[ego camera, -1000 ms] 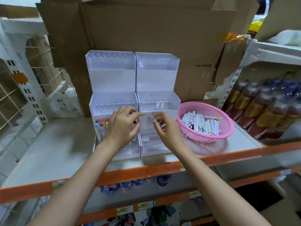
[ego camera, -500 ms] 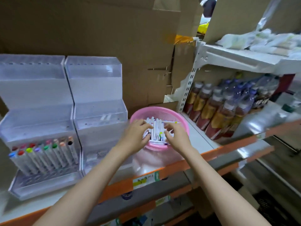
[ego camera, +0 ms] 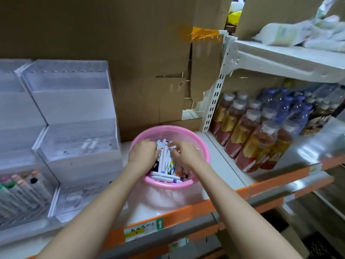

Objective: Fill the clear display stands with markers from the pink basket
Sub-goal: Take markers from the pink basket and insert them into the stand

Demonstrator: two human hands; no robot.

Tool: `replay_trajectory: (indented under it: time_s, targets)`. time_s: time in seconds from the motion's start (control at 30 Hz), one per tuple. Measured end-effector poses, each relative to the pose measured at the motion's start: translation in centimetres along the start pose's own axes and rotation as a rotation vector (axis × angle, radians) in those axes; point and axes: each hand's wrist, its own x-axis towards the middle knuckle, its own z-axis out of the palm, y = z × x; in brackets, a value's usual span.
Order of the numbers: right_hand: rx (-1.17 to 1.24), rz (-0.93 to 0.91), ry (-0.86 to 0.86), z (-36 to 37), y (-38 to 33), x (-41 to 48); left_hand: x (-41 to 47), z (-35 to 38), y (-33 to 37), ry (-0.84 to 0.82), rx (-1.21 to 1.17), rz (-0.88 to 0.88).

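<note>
The pink basket [ego camera: 173, 132] sits on the shelf in the middle of the view, holding several white markers [ego camera: 164, 161] with coloured caps. Both of my hands are inside it. My left hand [ego camera: 142, 155] curls its fingers into the bundle from the left. My right hand [ego camera: 184, 155] curls its fingers over the marker tops from the right. Two clear stepped display stands stand to the left: the right stand [ego camera: 74, 128] has no markers in its tiers, and the left stand [ego camera: 11, 118] holds several markers [ego camera: 22, 187] in its bottom tier.
Brown cardboard [ego camera: 130, 53] backs the shelf. Wrapped drink bottles [ego camera: 261, 131] fill the neighbouring bay on the right, under a white upper shelf [ego camera: 280, 58] with packets. The shelf's orange front edge [ego camera: 186, 210] runs just below the basket.
My hands left the display stands and went right into the pink basket. The view swung right with them. They now sit deeper among the markers.
</note>
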Motion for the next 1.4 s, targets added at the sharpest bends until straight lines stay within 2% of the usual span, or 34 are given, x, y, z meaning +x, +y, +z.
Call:
replay_trajectory:
  time_s: [0.3,0.5,0.87,1.03,1.27,1.4]
  targets:
    - [-0.083,-0.004,-0.012,0.0,-0.1,0.6,0.6,-0.2,-0.1,-0.098,-0.094,-0.017]
    - [-0.137,0.016,-0.045,-0.2,-0.5,0.3,0.3,-0.5,0.0,-0.094,-0.182,-0.028]
    - [-0.029,0.039,-0.095,-0.1,-0.8,0.0,0.7,-0.7,0.2,-0.154,-0.255,-0.115]
    - [-0.1,0.023,-0.129,0.0,-0.7,0.1,0.7,-0.8,0.3,-0.158,-0.269,-0.127]
    - [0.275,0.048,0.017,-0.2,0.0,0.6,0.4,-1.1,0.2,-0.076,-0.494,-0.161]
    - [0.336,-0.054,0.036,-0.5,-0.2,0.3,-0.4,-1.4,0.2,-0.005,-0.557,-0.052]
